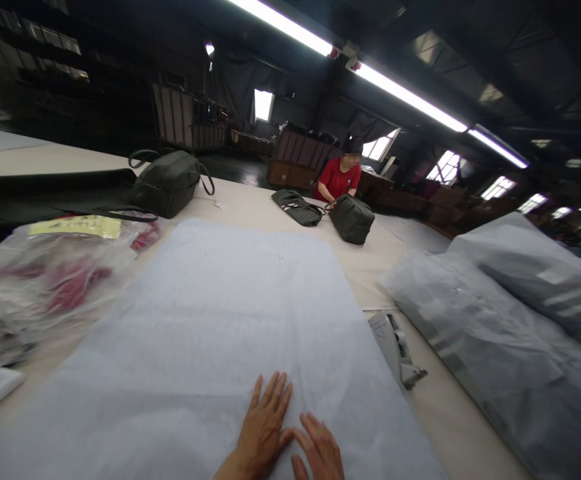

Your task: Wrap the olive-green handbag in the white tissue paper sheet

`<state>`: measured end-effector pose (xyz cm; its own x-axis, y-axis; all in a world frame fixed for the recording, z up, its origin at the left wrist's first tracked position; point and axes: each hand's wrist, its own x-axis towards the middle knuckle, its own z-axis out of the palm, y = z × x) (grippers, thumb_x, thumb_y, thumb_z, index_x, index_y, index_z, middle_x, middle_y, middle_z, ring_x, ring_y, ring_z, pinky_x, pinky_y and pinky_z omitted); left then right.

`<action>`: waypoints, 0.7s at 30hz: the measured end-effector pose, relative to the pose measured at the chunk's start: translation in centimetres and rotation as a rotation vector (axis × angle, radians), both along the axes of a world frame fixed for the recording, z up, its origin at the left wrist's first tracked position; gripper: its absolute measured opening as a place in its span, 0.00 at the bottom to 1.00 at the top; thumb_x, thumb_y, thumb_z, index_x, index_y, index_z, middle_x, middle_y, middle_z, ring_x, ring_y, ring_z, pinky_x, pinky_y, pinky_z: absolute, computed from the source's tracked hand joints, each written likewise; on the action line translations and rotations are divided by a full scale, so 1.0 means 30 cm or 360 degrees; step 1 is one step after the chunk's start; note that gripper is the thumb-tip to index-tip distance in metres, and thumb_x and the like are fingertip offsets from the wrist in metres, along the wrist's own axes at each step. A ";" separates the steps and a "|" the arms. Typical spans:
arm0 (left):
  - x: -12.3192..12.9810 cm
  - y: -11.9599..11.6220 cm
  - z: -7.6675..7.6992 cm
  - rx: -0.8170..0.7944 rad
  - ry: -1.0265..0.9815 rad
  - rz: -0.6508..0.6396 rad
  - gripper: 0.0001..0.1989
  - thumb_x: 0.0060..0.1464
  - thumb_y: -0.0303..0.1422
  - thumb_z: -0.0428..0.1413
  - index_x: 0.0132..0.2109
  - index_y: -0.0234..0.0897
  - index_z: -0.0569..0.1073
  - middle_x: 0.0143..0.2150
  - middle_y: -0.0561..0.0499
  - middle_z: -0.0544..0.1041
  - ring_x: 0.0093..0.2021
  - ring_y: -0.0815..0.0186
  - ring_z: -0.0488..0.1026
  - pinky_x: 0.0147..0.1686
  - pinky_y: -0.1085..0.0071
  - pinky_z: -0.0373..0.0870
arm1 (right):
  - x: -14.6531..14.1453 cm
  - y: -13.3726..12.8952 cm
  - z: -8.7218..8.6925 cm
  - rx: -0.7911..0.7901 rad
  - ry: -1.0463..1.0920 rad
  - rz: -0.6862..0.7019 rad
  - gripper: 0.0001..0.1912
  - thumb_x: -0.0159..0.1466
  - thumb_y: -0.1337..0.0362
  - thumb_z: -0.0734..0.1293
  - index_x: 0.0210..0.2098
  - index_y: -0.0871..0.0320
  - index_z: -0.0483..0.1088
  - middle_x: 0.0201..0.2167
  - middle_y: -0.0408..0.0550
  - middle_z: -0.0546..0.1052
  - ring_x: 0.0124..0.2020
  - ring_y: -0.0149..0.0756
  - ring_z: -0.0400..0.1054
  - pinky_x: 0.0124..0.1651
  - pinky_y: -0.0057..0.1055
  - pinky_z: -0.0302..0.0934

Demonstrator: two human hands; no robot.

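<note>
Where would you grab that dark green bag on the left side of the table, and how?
I'd take the dark green bag by the strap loop at its right end, coming from the right. That loop arches clear of the body, leaving room for fingers, while dark material crowds the left end.

Bare hands (261,430), bare left wrist (239,460)

Beyond the far edge of the large translucent white plastic sheet (230,293), bare cream tabletop (243,210) gives a low passage. Right of the sheet, a narrow strip runs between a grey tag-gun-like tool (390,347) and bulky wrapped grey bundles (500,333). Left, a crinkled clear plastic bag with red contents (65,267) blocks sideways travel.
</note>
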<state>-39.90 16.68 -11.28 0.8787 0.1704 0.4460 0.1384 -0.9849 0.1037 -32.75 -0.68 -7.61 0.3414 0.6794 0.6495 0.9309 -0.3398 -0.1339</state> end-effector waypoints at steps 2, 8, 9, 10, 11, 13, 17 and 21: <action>0.004 0.005 -0.003 0.0064 -0.0082 0.0013 0.38 0.59 0.51 0.51 0.70 0.41 0.52 0.69 0.46 0.59 0.69 0.54 0.53 0.67 0.51 0.47 | 0.039 0.043 0.027 -0.0021 -0.0032 -0.0028 0.18 0.67 0.60 0.62 0.56 0.49 0.68 0.54 0.47 0.76 0.55 0.47 0.71 0.56 0.45 0.65; 0.007 0.010 0.038 0.0217 -0.0291 0.0090 0.31 0.59 0.49 0.50 0.66 0.42 0.61 0.67 0.50 0.64 0.70 0.58 0.49 0.69 0.53 0.31 | 0.137 0.198 0.093 -0.0391 0.0099 0.0058 0.27 0.68 0.61 0.60 0.66 0.51 0.56 0.64 0.47 0.64 0.65 0.47 0.59 0.63 0.50 0.61; 0.007 0.009 0.050 0.0225 -0.0317 0.0084 0.31 0.59 0.49 0.50 0.65 0.42 0.62 0.66 0.50 0.65 0.70 0.57 0.49 0.69 0.53 0.30 | 0.140 0.223 0.087 -0.0461 0.0195 0.0030 0.25 0.69 0.60 0.60 0.65 0.50 0.57 0.65 0.47 0.63 0.66 0.48 0.57 0.63 0.52 0.59; 0.008 0.009 0.061 0.0231 -0.0340 0.0076 0.30 0.59 0.47 0.50 0.65 0.42 0.62 0.66 0.49 0.65 0.70 0.57 0.49 0.69 0.52 0.30 | 0.139 0.245 0.076 -0.0520 0.0306 -0.0004 0.24 0.69 0.60 0.59 0.64 0.50 0.60 0.65 0.46 0.63 0.66 0.48 0.56 0.64 0.54 0.58; 0.008 0.009 0.070 0.0234 -0.0360 0.0070 0.29 0.59 0.46 0.51 0.65 0.43 0.62 0.66 0.49 0.65 0.70 0.56 0.49 0.69 0.51 0.30 | 0.135 0.263 0.060 -0.0561 0.0416 -0.0029 0.23 0.69 0.59 0.59 0.63 0.49 0.62 0.65 0.46 0.63 0.66 0.49 0.57 0.64 0.55 0.58; 0.007 0.010 0.082 0.0229 -0.0382 0.0059 0.28 0.59 0.43 0.51 0.65 0.43 0.62 0.66 0.48 0.65 0.70 0.56 0.49 0.69 0.51 0.31 | 0.127 0.286 0.028 -0.0558 0.0600 -0.0058 0.21 0.69 0.58 0.59 0.61 0.47 0.65 0.64 0.45 0.65 0.65 0.48 0.58 0.64 0.56 0.57; -0.003 0.014 0.071 0.0191 -0.0277 0.0040 0.33 0.58 0.46 0.52 0.66 0.39 0.60 0.67 0.47 0.63 0.69 0.56 0.51 0.69 0.54 0.37 | 0.156 0.273 0.033 -0.0278 0.0862 -0.0027 0.22 0.69 0.55 0.60 0.60 0.51 0.66 0.60 0.48 0.70 0.63 0.45 0.62 0.63 0.49 0.61; -0.010 0.013 0.047 0.0158 -0.0203 0.0058 0.37 0.55 0.47 0.54 0.68 0.38 0.57 0.68 0.49 0.61 0.68 0.54 0.52 0.67 0.52 0.44 | 0.292 0.146 0.183 0.0108 0.1045 -0.0254 0.24 0.67 0.49 0.59 0.53 0.56 0.72 0.54 0.52 0.76 0.57 0.44 0.69 0.59 0.43 0.66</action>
<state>-40.20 17.06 -9.87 0.8080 0.1504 0.5696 0.1659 -0.9858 0.0250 -23.99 3.69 -2.11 0.7724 0.5528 0.3127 0.5884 -0.4373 -0.6801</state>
